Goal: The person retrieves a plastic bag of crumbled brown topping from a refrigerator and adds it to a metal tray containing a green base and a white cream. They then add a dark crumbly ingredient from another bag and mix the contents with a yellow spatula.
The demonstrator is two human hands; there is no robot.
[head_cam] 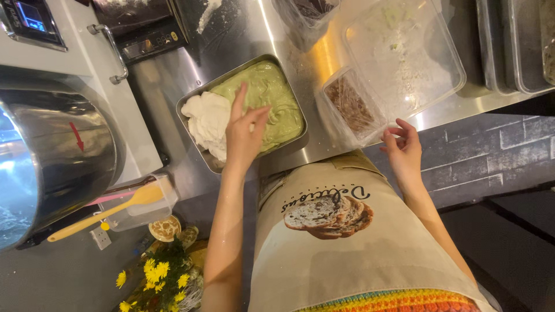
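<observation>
A metal pan [196, 98] sits on the steel counter [243, 34], filled with pale green dough [272, 95] on the right and white dough [205, 118] on the left. My left hand [245, 130] lies flat with fingers spread on the dough where green meets white. Over the counter's front edge hovers my right hand [403, 149], fingers loosely curled and holding nothing, just beside a small clear container [350, 104] of brown bits.
A large clear plastic tub [404, 52] stands right of the pan, metal trays [514, 46] at far right. A big steel mixer bowl [52, 156] is on the left, with a yellow spatula [115, 211] in a clear cup below it. Yellow flowers [162, 277] lie low left.
</observation>
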